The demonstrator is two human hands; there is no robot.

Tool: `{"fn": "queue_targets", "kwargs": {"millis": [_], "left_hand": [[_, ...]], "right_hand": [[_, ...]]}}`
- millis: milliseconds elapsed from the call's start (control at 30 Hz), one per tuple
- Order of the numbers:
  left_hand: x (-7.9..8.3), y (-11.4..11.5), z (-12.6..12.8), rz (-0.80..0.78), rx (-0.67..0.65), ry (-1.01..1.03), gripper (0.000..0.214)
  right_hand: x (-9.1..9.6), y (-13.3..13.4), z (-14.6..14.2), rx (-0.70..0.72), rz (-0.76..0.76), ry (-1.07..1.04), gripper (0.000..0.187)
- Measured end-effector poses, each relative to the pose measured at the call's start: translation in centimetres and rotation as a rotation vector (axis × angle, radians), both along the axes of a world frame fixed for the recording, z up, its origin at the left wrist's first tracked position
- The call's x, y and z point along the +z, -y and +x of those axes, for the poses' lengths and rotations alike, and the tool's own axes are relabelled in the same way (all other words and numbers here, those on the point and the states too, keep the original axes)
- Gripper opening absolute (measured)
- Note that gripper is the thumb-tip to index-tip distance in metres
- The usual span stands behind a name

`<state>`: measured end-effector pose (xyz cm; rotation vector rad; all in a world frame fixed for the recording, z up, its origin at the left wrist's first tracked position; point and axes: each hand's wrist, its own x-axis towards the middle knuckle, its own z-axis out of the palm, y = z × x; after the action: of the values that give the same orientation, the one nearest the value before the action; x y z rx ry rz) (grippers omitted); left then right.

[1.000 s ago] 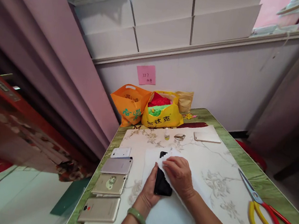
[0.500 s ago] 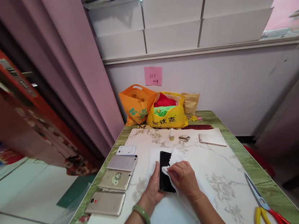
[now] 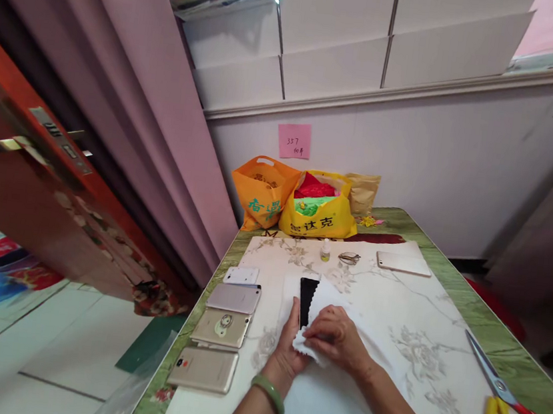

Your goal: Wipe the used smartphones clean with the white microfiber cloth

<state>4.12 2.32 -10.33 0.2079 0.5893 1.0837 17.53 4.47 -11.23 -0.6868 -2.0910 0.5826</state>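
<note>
A black smartphone (image 3: 306, 299) lies in my left hand (image 3: 290, 343), which grips it along its left edge and lower end; a green bangle circles that wrist. My right hand (image 3: 334, 335) pinches a white cloth (image 3: 310, 347) with a scalloped edge. This cloth drapes over the right side and lower part of the phone, leaving only the upper left strip of dark screen showing. Under both hands a larger pale cloth (image 3: 317, 407) spreads over the table.
Several phones, one a gold phone (image 3: 203, 369), line the left edge. A small bottle (image 3: 325, 250), thin-framed glasses (image 3: 349, 257) and another phone (image 3: 403, 263) lie farther back. Large scissors (image 3: 501, 389) rest at right. An orange bag (image 3: 264, 195) and a yellow bag (image 3: 320, 216) stand behind.
My right hand has drawn the cloth down toward the phone's lower end, so it covers more of the screen. The whole view has shifted slightly.
</note>
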Motion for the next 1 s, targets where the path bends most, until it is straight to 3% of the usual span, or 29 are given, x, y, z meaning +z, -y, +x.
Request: {"fn": "queue_targets", "kwargs": {"millis": [100,333,533,633,767,1000], "left_hand": [[0.0,0.1,0.2,-0.049,-0.092,0.013,0.053],[-0.5,0.2,0.4,-0.058,-0.063,-0.087,0.038],[0.0,0.3,0.3,-0.044,-0.141,-0.041,0.042],[0.3,0.2,0.3,-0.066,-0.031,0.009,0.041],[0.5,-0.2,-0.1,-0.040,0.148,0.072,0.047],[-0.3,-0.7,-1.0,0.002,0.167,0.171,0.063]], "right_hand": [[-0.1,0.2,-0.4,-0.180,0.053,-0.082,0.014],[0.7,-0.1,0.3,-0.599,0.090,-0.214,0.013],[0.8,-0.5,1.0,-0.782,0.081,-0.219,0.022],[0.2,-0.7,1.1,-0.767,0.009,-0.155,0.024],[-0.8,-0.8,1.0,-0.538,-0.010,0.004,0.025],[-0.6,-0.4,0.9,-0.331,0.056,0.103,0.026]]}}
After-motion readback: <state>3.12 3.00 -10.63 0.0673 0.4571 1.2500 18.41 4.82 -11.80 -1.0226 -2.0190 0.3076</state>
